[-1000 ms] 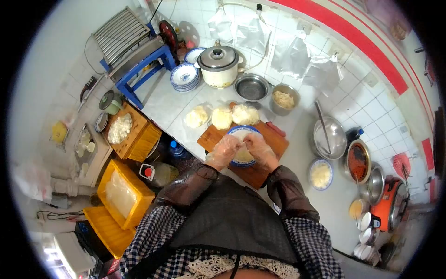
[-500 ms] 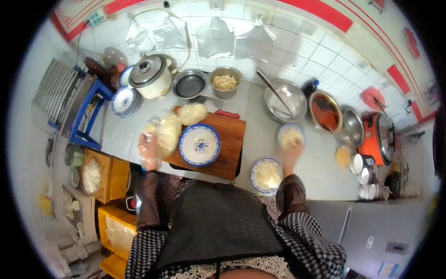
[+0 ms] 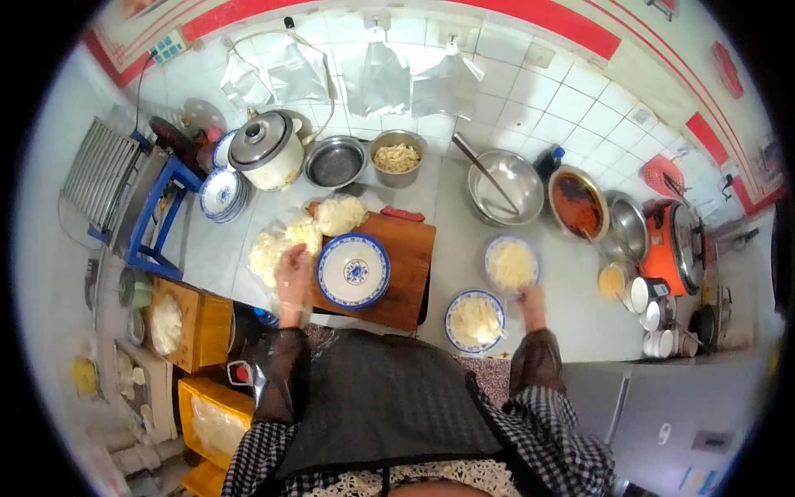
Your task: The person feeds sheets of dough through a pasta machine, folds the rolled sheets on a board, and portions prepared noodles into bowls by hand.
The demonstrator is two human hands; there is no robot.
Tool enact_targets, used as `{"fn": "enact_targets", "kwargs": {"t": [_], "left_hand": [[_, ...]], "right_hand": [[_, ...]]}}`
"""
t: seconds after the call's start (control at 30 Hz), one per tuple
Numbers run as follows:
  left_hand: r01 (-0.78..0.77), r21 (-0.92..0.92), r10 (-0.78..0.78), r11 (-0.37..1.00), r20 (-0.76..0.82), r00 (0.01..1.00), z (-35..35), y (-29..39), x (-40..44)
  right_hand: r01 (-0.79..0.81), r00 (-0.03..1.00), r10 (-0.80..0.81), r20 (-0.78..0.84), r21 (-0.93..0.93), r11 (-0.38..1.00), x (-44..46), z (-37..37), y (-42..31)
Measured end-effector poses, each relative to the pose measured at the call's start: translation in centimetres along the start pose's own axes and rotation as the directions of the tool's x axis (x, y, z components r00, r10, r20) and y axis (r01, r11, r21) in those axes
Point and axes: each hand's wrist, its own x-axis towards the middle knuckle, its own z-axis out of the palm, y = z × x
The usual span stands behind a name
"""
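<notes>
My right hand (image 3: 531, 305) pinches the near rim of a blue-and-white bowl (image 3: 512, 263) holding pale shredded food. Just left of it and nearer to me stands a second patterned bowl (image 3: 474, 320) of similar pale strips. My left hand (image 3: 294, 280), apparently in a clear plastic glove, is beside the pale food heap (image 3: 277, 248) at the left end of the wooden board (image 3: 410, 257). Its fingers are bent and blurred, and whether they hold anything does not show. To its right, an empty patterned bowl (image 3: 354, 270) sits on the board.
A red-handled knife (image 3: 403, 214) lies at the board's back edge. Behind stand a lidded pot (image 3: 265, 149), a dark pan (image 3: 334, 161) and a pot of strips (image 3: 397, 157). Toward the right are a steel bowl (image 3: 505, 189), a red sauce pot (image 3: 577, 203) and an orange cooker (image 3: 665, 248).
The bowl at my right hand has slid toward me and slightly left. That hand has moved from over the food to the rim. My left hand has moved right, nearer the board's bowl.
</notes>
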Motion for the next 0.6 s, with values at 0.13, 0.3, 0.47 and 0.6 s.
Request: {"fn": "enact_targets", "kwargs": {"t": [0.13,0.3,0.47,0.6], "left_hand": [[0.064,0.165,-0.139,0.984,0.494,0.858,5.1,3.3,-5.2],[0.576,-0.240,-0.340,0.782,0.611,0.715,7.0,4.5,-7.8],[0.432,-0.540,-0.037,0.723,0.594,0.804,1.8,-1.6,-5.2],[0.583,-0.594,-0.307,0.554,0.505,0.807,-0.9,-0.6,-5.5]], "right_hand": [[-0.020,0.981,-0.016,0.196,0.179,0.984,-10.3,7.1,-5.4],[0.023,0.851,-0.052,0.522,0.062,0.998,-15.2,18.1,-6.8],[-0.301,0.411,-0.140,0.901,0.279,0.912,-15.6,24.7,-10.2],[-0.455,0.460,0.029,0.887,0.207,0.866,-14.0,29.0,-9.8]]}}
